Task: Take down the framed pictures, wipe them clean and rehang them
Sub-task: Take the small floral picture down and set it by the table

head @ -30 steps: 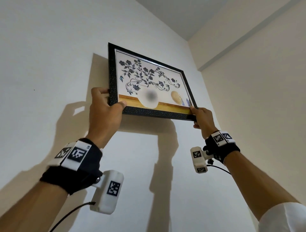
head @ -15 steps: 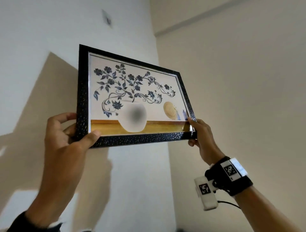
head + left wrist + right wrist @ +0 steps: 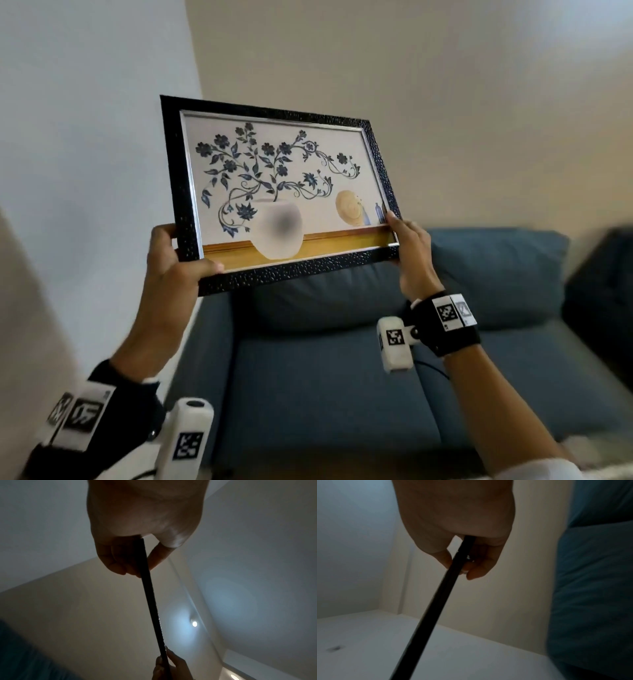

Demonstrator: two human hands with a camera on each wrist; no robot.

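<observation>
A black-framed picture [image 3: 274, 192] of blue flowers in a white vase is held in the air, off the wall, tilted with its face toward me. My left hand [image 3: 178, 260] grips its lower left corner, thumb on the front and fingers behind. At the lower right corner my right hand [image 3: 407, 243] pinches the frame. In the left wrist view the frame's thin black edge [image 3: 150, 595] runs from my left hand [image 3: 137, 555] down to the right hand's fingers [image 3: 171, 661]. The right wrist view shows the same edge [image 3: 440, 595] pinched by my right hand [image 3: 462, 559].
A blue sofa [image 3: 342, 370] with back cushions stands below and behind the picture. A white wall [image 3: 85, 154] is on the left and a beige wall [image 3: 445, 120] behind the sofa. A dark object [image 3: 603, 308] sits at the right edge.
The picture has come off the wall and moved down and to the right, in front of the sofa. Both hands kept their hold on the lower corners.
</observation>
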